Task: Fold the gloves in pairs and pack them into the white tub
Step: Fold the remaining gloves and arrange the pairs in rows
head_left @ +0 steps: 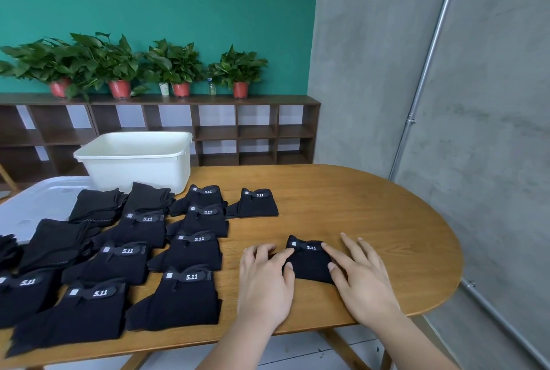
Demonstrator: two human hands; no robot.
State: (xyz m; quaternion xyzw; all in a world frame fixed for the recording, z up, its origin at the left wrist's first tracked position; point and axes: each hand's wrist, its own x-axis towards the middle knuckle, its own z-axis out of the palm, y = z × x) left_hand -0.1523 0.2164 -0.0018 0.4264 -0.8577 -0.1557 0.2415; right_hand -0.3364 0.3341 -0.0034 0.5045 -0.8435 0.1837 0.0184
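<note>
Folding step, head view. We see both hands flat on a small black folded pair [309, 262] lying on the wooden surface [372, 215], well apart from the white tub [134, 158] at the far left edge. The left hand [265, 277] presses its fingers on the pair's left side; the right hand [361, 277] presses on its right side. Neither hand is clenched or lifting: both lie spread, pinning the cloth. To the left, many labelled pairs [190, 295] lie in rows, and one folded pair [256, 203] sits alone nearer the tub. We cannot see the tub's floor. We judge the fold nearly complete; next the pair must be gripped so that it does not spring open, then carried to the tub.
</note>
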